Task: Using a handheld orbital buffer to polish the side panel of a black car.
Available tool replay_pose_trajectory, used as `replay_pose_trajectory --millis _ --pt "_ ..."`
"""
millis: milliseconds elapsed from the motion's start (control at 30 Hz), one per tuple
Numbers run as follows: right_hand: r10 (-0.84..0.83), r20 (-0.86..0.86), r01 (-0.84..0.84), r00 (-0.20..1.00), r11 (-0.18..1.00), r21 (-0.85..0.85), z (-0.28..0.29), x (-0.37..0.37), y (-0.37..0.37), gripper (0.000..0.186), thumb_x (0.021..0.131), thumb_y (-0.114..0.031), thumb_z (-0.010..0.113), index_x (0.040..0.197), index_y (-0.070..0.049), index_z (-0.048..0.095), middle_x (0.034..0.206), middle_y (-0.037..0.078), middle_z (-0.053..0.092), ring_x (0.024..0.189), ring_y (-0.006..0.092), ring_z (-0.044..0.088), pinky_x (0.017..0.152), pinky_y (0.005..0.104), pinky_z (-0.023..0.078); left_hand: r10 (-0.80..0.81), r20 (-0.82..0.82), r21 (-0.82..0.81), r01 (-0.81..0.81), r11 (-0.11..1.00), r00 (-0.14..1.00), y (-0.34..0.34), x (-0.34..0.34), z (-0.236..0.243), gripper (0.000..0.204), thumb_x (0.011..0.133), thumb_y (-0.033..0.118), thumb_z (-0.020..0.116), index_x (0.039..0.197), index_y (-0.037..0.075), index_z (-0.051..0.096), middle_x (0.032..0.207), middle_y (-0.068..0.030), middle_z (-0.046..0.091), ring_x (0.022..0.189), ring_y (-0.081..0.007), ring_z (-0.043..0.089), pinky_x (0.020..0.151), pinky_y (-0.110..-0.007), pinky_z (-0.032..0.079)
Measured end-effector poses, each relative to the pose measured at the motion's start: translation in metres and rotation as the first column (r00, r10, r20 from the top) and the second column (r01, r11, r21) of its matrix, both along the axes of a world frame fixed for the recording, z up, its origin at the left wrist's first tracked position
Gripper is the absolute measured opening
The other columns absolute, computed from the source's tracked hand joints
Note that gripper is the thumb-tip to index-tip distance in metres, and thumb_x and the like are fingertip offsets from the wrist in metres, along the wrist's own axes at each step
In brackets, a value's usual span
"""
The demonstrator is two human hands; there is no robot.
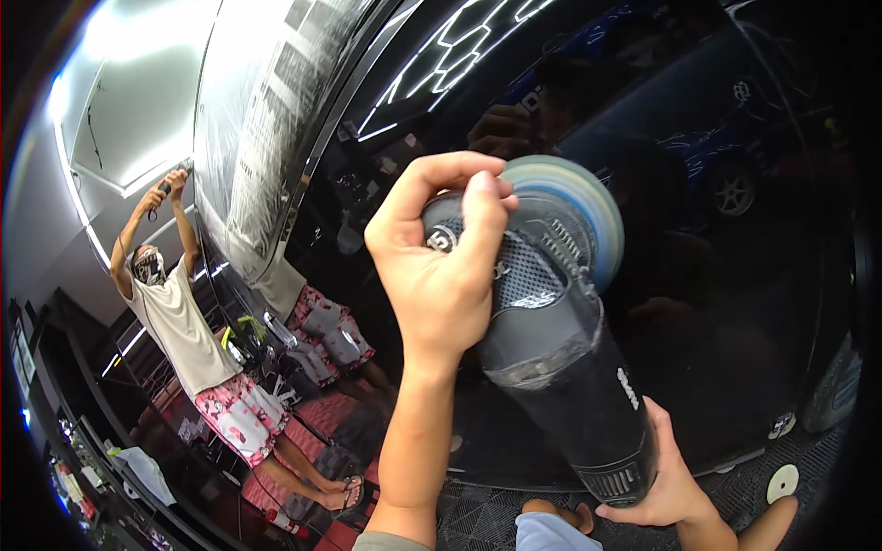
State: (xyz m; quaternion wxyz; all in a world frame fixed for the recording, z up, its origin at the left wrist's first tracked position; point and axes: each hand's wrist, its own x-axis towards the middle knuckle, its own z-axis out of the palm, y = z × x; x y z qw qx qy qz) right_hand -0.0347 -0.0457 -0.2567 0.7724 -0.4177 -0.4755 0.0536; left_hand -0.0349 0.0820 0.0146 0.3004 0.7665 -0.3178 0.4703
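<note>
A black cordless car polisher (574,395) is held between my two hands in front of a glossy black car panel (717,386). My left hand (441,257) grips the polisher's head from above, thumb and fingers curled over it. Around the rear end of its body, my right hand (671,477) is wrapped from below. The round foam pad (608,225), blue with a pale greenish rim, faces the panel. Whether it presses on the paint is hard to tell. Reflections of lights, a hand and a blue car show in the panel.
At left, a person (184,340) holds a small dark tool (165,187) overhead in both hands. Plastic film (266,138) covers the car's upper part. A rack with bottles (78,477) stands lower left. A red bottle (287,523) and a pale round disc (783,484) are near the floor.
</note>
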Motion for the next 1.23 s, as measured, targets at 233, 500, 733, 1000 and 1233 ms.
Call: replay_pose_trajectory --millis 233,500,733,1000,1233 --pt "0.001 0.020 0.002 1.000 0.994 -0.112 0.011 -0.023 0.051 0.113 0.060 -0.005 0.084 0.146 -0.001 0.010 0.132 0.020 0.046 0.124 0.0270 0.048 0.105 0.0405 0.036 0.160 0.041 -0.013 -0.159 0.987 0.986 0.071 -0.035 0.000 0.010 0.089 0.001 0.056 0.092 -0.004 0.065 0.080 -0.0075 0.067 0.075 -0.0104 0.063 0.071 -0.023 0.049" --pt "0.079 0.004 -0.077 0.997 0.986 -0.149 0.014 -0.036 0.086 0.112 0.062 -0.002 0.080 0.147 -0.004 0.008 0.129 0.020 0.049 0.122 0.0287 0.051 0.104 0.0402 0.038 0.285 0.060 -0.040 -0.282 0.958 0.957 0.110 -0.062 -0.001 0.028 0.096 0.016 0.053 0.079 -0.003 0.064 0.075 -0.0089 0.066 0.070 -0.0116 0.060 0.068 -0.024 0.045" --pt "0.070 0.017 -0.066 0.997 0.983 -0.169 0.011 -0.043 0.096 0.110 0.063 0.000 0.078 0.148 -0.007 0.008 0.127 0.022 0.052 0.117 0.0306 0.056 0.101 0.0387 0.042 0.277 -0.215 -0.202 -0.321 0.925 0.936 0.115 -0.080 0.007 0.033 0.096 0.023 0.047 0.087 -0.005 0.063 0.071 -0.0115 0.062 0.070 -0.0207 0.065 0.068 -0.029 0.052" --pt "0.137 0.021 -0.132 0.990 0.981 -0.139 0.006 -0.046 0.123 0.111 0.063 0.003 0.077 0.148 -0.008 0.007 0.127 0.025 0.052 0.118 0.0350 0.056 0.102 0.0401 0.042 0.340 0.031 -0.265 -0.321 0.909 0.940 0.140 -0.082 -0.002 0.021 0.095 0.014 0.051 0.098 -0.002 0.065 0.070 -0.0040 0.059 0.066 -0.0114 0.059 0.063 -0.022 0.045" --pt "0.196 -0.013 -0.196 0.980 0.971 -0.137 0.007 -0.055 0.149 0.109 0.064 0.003 0.076 0.148 -0.008 0.007 0.128 0.023 0.053 0.116 0.0345 0.058 0.100 0.0403 0.043 0.356 0.041 -0.224 -0.338 0.914 0.934 0.168 -0.097 0.000 0.017 0.096 0.013 0.053 0.101 0.001 0.064 0.072 -0.0036 0.060 0.064 -0.0109 0.059 0.063 -0.023 0.047"
